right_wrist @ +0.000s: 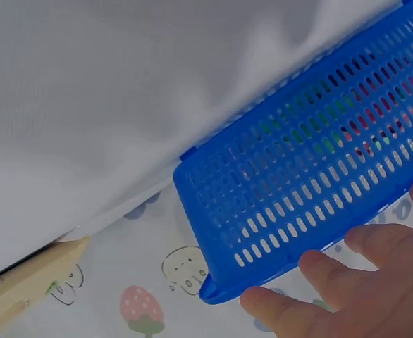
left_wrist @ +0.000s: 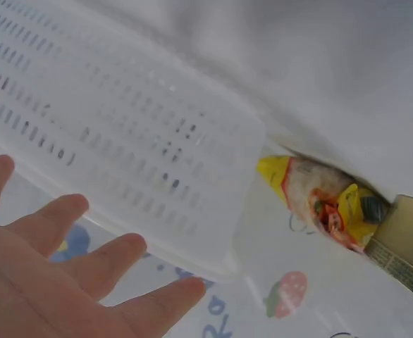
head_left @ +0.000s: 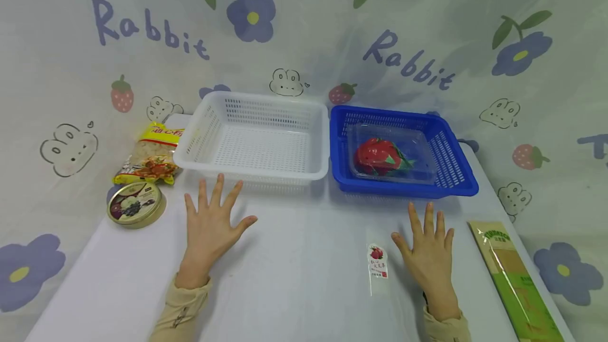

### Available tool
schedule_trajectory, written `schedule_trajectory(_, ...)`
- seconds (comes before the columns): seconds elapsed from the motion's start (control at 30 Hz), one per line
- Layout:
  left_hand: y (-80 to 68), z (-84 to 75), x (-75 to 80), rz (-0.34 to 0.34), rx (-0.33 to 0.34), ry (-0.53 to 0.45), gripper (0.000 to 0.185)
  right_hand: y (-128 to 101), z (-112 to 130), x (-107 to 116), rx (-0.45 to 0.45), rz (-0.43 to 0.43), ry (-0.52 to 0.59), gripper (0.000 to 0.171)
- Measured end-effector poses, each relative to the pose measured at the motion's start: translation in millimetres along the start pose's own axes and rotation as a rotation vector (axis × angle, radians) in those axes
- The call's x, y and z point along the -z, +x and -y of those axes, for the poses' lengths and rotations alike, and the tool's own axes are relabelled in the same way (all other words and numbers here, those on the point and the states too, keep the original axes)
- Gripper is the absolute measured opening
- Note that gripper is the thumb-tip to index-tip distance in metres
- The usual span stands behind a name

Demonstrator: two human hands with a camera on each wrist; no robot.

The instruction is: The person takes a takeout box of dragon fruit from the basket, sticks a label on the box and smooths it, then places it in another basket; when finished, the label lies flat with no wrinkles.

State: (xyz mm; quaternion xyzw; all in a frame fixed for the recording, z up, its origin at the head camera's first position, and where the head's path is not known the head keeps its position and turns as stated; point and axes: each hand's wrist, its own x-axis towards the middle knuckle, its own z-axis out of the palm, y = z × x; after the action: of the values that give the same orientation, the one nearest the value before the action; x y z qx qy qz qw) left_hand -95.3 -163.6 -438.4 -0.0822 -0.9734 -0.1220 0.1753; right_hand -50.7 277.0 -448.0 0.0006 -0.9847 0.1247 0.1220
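My left hand (head_left: 211,226) and right hand (head_left: 428,249) lie flat, fingers spread, on the smooth worktop (head_left: 304,257) before perforated plastic baskets, white (head_left: 256,139) and blue (head_left: 446,173); perhaps touching it.

head: high, looking down over the table (head_left: 304,278)
left wrist: close, low, facing the white basket (left_wrist: 122,141)
right wrist: close, low, facing the blue basket (right_wrist: 319,176)
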Motion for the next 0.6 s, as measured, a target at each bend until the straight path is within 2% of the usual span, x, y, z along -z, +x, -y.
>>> schedule_trajectory(0.6, 10.7, -24.5, 8.5, 0.072, -0.012, -0.075, 0.086, 17, 15, 4, -0.017, 0.043, 0.042, 0.079)
